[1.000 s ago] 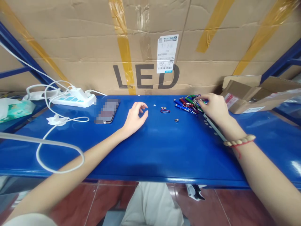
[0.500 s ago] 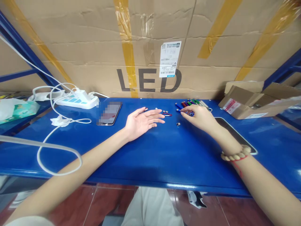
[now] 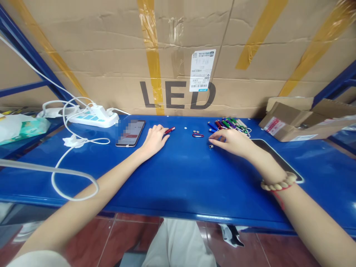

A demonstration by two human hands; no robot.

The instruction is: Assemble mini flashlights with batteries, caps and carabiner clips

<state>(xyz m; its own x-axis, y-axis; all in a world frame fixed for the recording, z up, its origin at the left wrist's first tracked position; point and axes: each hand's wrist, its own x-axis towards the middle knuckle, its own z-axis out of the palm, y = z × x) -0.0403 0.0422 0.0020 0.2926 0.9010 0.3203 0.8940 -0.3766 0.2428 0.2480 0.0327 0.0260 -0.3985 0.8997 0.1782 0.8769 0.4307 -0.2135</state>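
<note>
My left hand (image 3: 154, 140) lies palm down on the blue table, fingers bent and thumb apart. Its fingertips are at the near end of a slim red metal tube (image 3: 170, 130), which looks like a small flashlight body. My right hand (image 3: 230, 141) hovers over a small silver metal cap (image 3: 210, 146), with its thumb and fingers curved and a gap between them. Between the hands lie a red carabiner clip (image 3: 198, 135) and two small round discs (image 3: 196, 131) like button cells. Behind my right hand is a row of coloured tubes (image 3: 226, 122), partly hidden by it.
A phone (image 3: 130, 133) lies left of my left hand, near a white power strip (image 3: 94, 118) with looping cables. A dark tablet-like slab (image 3: 274, 157) sits under my right forearm. An open carton (image 3: 294, 120) stands at right; a large LED box (image 3: 178, 55) closes the back.
My left hand has turned from palm up to palm down and moved left to the red tube. The right hand has drawn back from the coloured tubes towards the metal cap.
</note>
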